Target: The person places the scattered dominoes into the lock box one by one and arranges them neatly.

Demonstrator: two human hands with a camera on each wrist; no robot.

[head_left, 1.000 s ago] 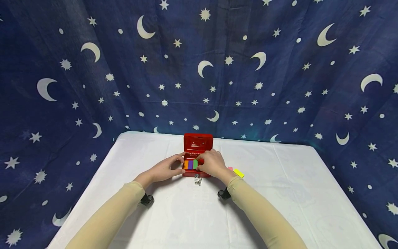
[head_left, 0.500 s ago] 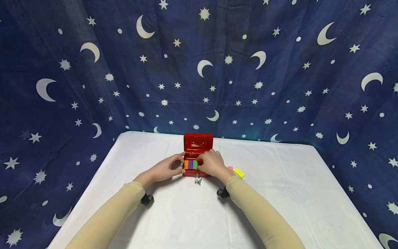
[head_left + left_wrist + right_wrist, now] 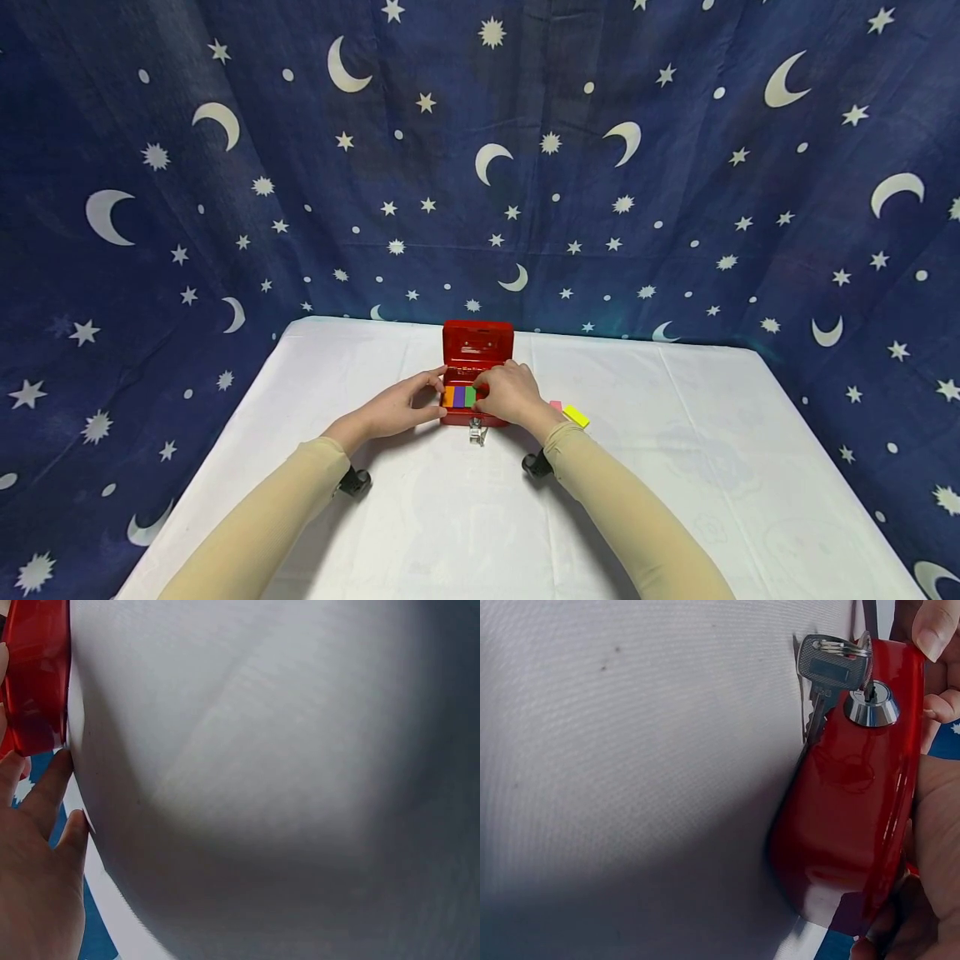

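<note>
A red cash box (image 3: 477, 341) stands with its lid raised near the back of the table. Inside it, an orange block (image 3: 448, 396), a purple block (image 3: 459, 397) and a green block (image 3: 470, 396) lie side by side. My left hand (image 3: 401, 406) holds the box's left end, thumb at the front corner and fingers farther back. Reaching over the right part of the box, my right hand (image 3: 513, 392) pinches at the green block's right edge and hides what lies beneath. In the right wrist view, a key (image 3: 829, 664) hangs from the front lock (image 3: 872, 705).
To the right of the box, a yellow block (image 3: 576, 417) and a pink block (image 3: 556, 406), partly covered by my right wrist, lie on the white tablecloth (image 3: 675, 467). A dark blue curtain (image 3: 480, 233) with moons and stars hangs behind the table.
The right wrist has shifted very slightly to the left. Both hands otherwise keep their places, and the blocks look unmoved.
</note>
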